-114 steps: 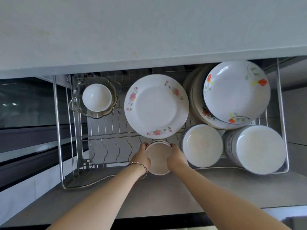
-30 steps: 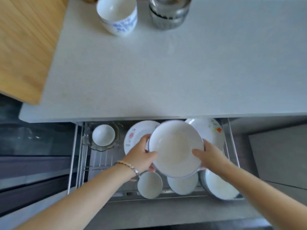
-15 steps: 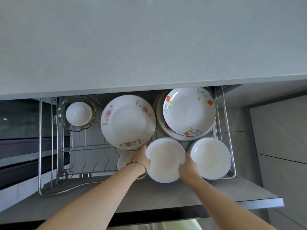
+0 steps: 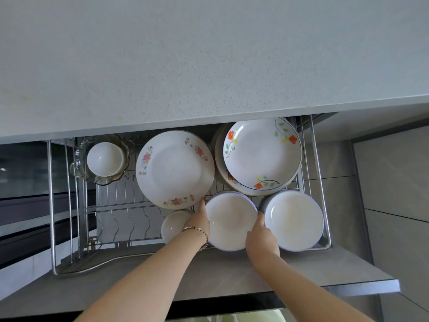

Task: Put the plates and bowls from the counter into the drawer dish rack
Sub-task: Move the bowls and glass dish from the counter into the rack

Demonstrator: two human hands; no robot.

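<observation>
A plain white bowl [image 4: 231, 220] rests in the front row of the wire drawer dish rack [image 4: 51, 205], on top of other white bowls. My left hand [image 4: 200, 220] grips its left rim and my right hand [image 4: 261, 238] grips its right rim. A small white bowl [image 4: 173, 225] sits just left of it, partly behind my left wrist. A stack of white bowls [image 4: 293, 220] stands to its right. Behind are a pink-flowered plate [image 4: 174, 169] and an orange-flowered deep plate [image 4: 262, 154] on a stack.
A small white bowl [image 4: 105, 159] sits inside a glass dish [image 4: 80, 163] at the rack's back left. Bare wire slots [image 4: 125, 224] fill the front left. The grey counter [image 4: 209, 61] overhangs the drawer's back. The drawer front [image 4: 301, 273] lies below my arms.
One second ago both hands held the white bowl up in front of the counter; it has come down into the rack's front row. My view has tilted down to the drawer.
</observation>
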